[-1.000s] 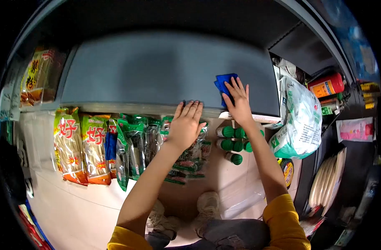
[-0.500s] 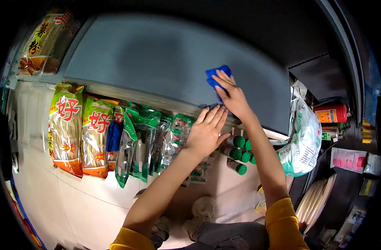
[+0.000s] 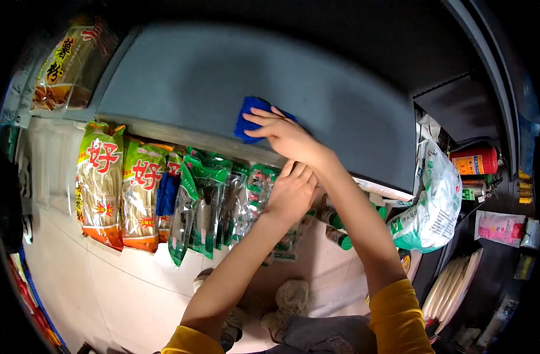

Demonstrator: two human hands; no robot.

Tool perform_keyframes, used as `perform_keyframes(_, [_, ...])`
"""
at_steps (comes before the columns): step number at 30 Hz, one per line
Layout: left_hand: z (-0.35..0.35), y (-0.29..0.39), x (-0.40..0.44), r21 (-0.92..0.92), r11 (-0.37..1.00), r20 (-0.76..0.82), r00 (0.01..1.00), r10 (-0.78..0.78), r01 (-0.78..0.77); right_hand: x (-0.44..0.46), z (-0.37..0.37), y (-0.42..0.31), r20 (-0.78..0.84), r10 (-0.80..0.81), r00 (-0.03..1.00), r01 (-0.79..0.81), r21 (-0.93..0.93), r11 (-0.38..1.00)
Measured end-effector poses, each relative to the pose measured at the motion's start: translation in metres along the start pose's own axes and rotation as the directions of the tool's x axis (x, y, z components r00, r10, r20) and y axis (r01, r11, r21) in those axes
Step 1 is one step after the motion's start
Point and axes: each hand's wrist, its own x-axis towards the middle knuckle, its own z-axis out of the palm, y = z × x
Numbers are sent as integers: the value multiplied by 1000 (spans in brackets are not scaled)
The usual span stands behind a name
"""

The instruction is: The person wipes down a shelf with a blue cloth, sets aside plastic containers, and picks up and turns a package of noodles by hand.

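spread flat on the blue cloth (image 3: 244, 125), the right grip (image 3: 290, 138) has swept left, carrying wiping along the shelf (image 3: 346, 112) beneath; below, the curled left grip's (image 3: 292, 193) hold is unclear.

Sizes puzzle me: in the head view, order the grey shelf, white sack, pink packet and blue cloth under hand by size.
Largest: grey shelf
Next: white sack
Smallest: blue cloth, pink packet; too alike to rank.

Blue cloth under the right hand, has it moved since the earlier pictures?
Yes. The blue cloth has moved left along the grey shelf, farther from the shelf's right end.
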Motion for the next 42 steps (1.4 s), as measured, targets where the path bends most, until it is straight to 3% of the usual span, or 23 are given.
perform_keyframes(5, [0, 3, 1, -19, 1000, -165, 986, -16, 13, -69, -25, 17, -34, 167, 985, -168, -52, 984])
perform_keyframes(10, [2, 2, 3, -25, 1000, -178, 984, -19, 15, -133, -41, 35, -319, 387, 865, -442, -123, 888])
perform_keyframes(14, [5, 1, 2, -26, 999, -179, 984, -28, 24, -129, -29, 39, -402, 366, 839, -422, -55, 905])
perform_keyframes(16, [2, 3, 2, -28, 999, -183, 982, -34, 29, -119, -26, 34, -432, 351, 831, -357, 70, 931])
perform_keyframes(23, [2, 2, 3, -36, 998, -142, 988, -62, 57, -49, -23, 57, -444, 127, 887, -209, -141, 968])
perform_keyframes(26, [4, 4, 3, -41, 997, -139, 988, -67, 62, -28, -33, 81, -517, 87, 852, -198, -164, 966])
perform_keyframes(32, [2, 4, 2, -56, 995, -105, 990, -92, 86, -23, -58, 126, -589, 108, 801, -254, -173, 952])
perform_keyframes(34, [1, 3, 2, -48, 996, -99, 991, -86, 82, -36, -70, 145, -605, 161, 780, -344, -200, 918])
perform_keyframes(36, [3, 2, 3, -57, 994, -95, 991, -96, 91, -53, -80, 162, -644, 255, 721, -448, -154, 881])
perform_keyframes(42, [3, 3, 3, -84, 992, -89, 991, -103, 95, -125, -113, 201, -640, 414, 647, -527, 17, 850])
